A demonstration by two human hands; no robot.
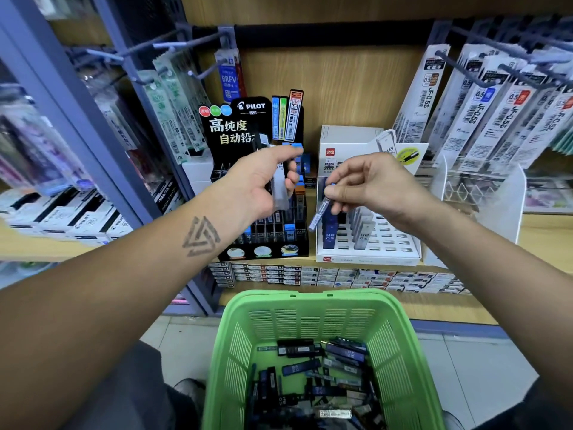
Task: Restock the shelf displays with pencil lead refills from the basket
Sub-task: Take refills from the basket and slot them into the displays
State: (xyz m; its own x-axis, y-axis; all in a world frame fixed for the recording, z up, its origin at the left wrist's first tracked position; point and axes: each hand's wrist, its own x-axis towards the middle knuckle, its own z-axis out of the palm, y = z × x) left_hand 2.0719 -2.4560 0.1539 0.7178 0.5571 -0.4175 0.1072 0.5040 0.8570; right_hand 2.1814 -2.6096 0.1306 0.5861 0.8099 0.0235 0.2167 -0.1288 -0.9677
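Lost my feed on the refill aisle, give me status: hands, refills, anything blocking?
Left hand grips a grey refill case over the black Pilot display. Right hand pinches a blue refill case above the white display. Green basket well stocked. Nothing blocking.

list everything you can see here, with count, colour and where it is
green basket: one, green, on the floor below the shelf
loose refill cases: many, black, blue and clear, in the basket bottom
Pilot display: one, black, shelf left of centre
white display tray: one, white, shelf right of the Pilot display, few cases in its slots
hanging refill packs: many, clear and white, on hooks upper right
small boxes: many, white, rows under the shelf edge
left hand: grips a clear case before the Pilot display
right hand: pinches a blue-capped case over the white tray
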